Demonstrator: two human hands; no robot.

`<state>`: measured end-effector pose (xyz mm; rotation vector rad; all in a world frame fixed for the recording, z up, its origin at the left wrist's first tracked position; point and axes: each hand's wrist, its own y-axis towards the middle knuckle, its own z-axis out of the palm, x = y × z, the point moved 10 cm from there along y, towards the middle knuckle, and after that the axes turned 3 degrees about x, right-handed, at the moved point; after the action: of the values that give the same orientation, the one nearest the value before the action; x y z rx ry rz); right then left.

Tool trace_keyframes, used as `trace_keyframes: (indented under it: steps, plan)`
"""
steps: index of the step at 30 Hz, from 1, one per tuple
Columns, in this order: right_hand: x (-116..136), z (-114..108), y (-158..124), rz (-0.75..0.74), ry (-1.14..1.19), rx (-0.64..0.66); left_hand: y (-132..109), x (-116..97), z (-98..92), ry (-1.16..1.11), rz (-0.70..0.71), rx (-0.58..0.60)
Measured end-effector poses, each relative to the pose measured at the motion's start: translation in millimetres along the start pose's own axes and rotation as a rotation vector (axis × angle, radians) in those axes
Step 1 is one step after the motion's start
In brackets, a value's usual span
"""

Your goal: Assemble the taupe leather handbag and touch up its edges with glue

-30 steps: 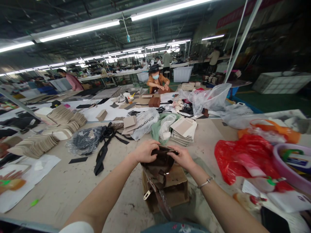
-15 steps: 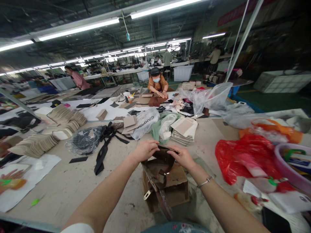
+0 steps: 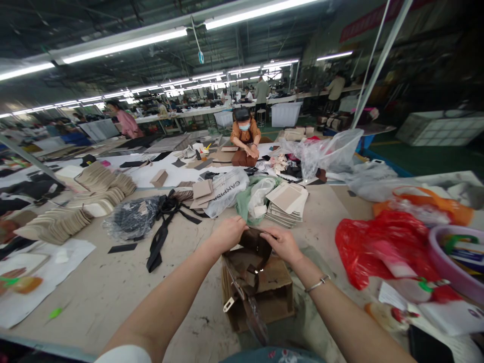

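Note:
A dark brown leather bag (image 3: 251, 257) stands on a cardboard box (image 3: 274, 295) at the near edge of the worktable. My left hand (image 3: 227, 233) is closed on the bag's top rim at its left side. My right hand (image 3: 283, 244), a bangle on its wrist, grips the same rim from the right. A strap with a metal clasp (image 3: 229, 303) hangs down the bag's front left.
A stack of beige panels (image 3: 287, 201) lies just beyond the bag, with plastic bags (image 3: 225, 189) and black straps (image 3: 162, 229) to the left. A red plastic bag (image 3: 374, 244) and a purple basin (image 3: 454, 262) sit at the right. A person (image 3: 244, 136) works across the table.
My hands have shifted slightly along the bag's rim, which now looks pressed a little narrower. The person across the table has moved their hands closer in.

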<state>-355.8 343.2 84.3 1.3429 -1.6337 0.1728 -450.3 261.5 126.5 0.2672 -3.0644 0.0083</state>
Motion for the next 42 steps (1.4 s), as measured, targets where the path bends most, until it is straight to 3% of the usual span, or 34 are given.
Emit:
trace_keyframes:
  steps: [10, 23, 32, 42]
  plan:
    - [14.4, -0.8, 3.2, -0.015, -0.131, 0.031, 2.9, 2.3, 9.2, 0.03, -0.024, -0.014]
    - [1.0, -0.9, -1.3, -0.007, -0.071, 0.063, 5.6, 5.6, 6.4, -0.011, -0.044, -0.013]
    - [6.5, 2.4, 6.0, -0.019, -0.187, 0.112, 1.5, 6.1, 4.6, -0.06, -0.063, -0.03]
    - [-0.1, 13.1, 10.9, 0.0, -0.154, 0.289, 0.0, 5.5, 2.9, -0.092, -0.054, -0.043]
